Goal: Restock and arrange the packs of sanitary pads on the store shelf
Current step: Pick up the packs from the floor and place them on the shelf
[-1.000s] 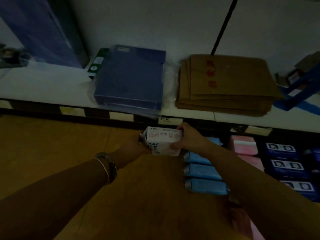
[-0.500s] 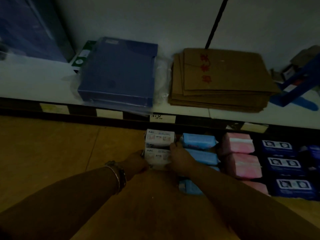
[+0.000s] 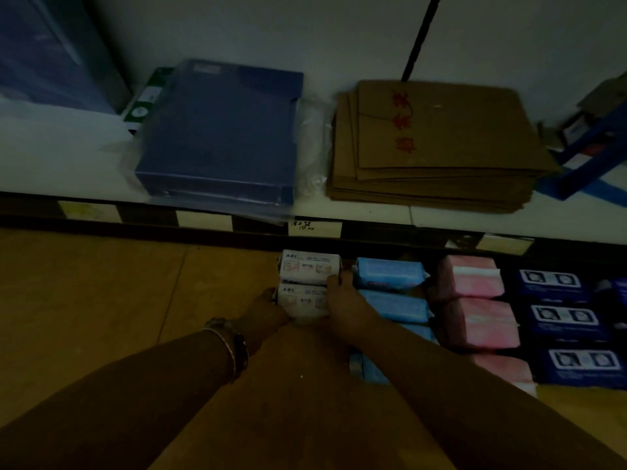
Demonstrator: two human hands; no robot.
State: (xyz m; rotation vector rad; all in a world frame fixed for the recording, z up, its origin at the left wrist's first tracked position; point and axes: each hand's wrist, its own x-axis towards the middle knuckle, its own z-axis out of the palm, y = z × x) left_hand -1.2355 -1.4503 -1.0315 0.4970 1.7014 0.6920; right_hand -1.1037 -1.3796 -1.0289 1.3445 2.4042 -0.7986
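Head view, dim light: left hand (image 3: 268, 305) and right hand (image 3: 346, 301) grip the near white pack (image 3: 303, 301) from either side on the wooden shelf (image 3: 101, 300). It touches a second white pack (image 3: 309, 267) behind; blue packs (image 3: 390, 273) lie just beside.

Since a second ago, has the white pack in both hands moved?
Yes. The held white pack went from near the price tag down to the shelf, in front of another white pack.
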